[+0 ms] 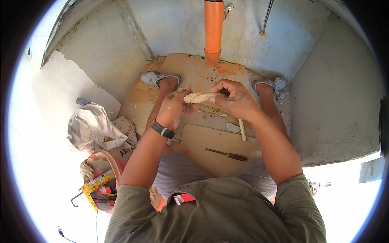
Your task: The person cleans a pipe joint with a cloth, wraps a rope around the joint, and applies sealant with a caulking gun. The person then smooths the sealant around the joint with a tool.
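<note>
A twisted, pale beige strip [197,97], paper-like or cloth-like, stretches between my two hands above the cardboard-covered floor. Its left end is gripped in the curled fingers of my left hand [171,108], which has a dark band on the wrist. My right hand [239,101] pinches the other end between thumb and fingers, and part of that end is hidden by them. Below my right hand a thin pale stick [242,130] shows, its upper end hidden. Nearer to me, a screwdriver [227,154] with a dark handle lies on the cardboard [194,139].
An orange pipe [213,30] stands upright by the far wall, with orange fragments around its base. At left are a crumpled whitish sack [95,125] and a reddish bucket [115,166] holding tools, including a yellow caulking gun [97,183]. My feet rest on either side.
</note>
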The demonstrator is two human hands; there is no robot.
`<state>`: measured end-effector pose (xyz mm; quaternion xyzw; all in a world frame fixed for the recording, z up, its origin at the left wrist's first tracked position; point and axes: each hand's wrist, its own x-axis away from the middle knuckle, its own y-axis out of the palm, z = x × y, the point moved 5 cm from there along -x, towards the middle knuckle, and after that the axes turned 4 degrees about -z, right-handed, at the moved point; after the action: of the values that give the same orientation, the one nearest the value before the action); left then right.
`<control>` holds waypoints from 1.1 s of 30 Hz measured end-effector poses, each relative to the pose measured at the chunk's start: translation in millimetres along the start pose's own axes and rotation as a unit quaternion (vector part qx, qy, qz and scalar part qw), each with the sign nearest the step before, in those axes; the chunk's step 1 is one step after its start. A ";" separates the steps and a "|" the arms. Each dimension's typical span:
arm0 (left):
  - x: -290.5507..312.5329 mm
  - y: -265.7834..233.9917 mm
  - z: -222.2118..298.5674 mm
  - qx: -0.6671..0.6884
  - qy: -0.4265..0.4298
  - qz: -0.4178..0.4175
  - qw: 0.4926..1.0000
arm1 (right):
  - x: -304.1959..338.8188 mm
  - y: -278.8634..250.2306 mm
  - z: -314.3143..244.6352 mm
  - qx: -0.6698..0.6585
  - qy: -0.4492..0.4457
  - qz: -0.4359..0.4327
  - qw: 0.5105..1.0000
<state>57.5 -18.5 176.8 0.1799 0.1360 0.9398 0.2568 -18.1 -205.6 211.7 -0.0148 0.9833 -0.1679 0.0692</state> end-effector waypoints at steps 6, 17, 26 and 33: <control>37.0 60.2 44.5 -0.605 0.563 -0.029 0.563 | -3.3 -4.5 19.0 0.011 0.061 -0.009 0.998; 6.4 49.5 17.2 -0.466 0.292 -0.148 0.822 | 1.4 -0.6 18.4 0.063 0.000 -0.055 0.996; -15.9 35.8 -15.2 -0.270 0.188 -0.109 0.938 | 11.2 12.2 8.2 0.193 -0.188 0.035 0.962; -21.1 30.1 -13.7 -0.235 0.135 -0.046 0.962 | 11.9 14.8 6.6 0.136 -0.143 0.096 0.976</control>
<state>55.9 -57.0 169.3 -0.0202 -0.0468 0.9480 0.3141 -29.1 -194.5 199.1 0.0657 0.9280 -0.2891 0.2259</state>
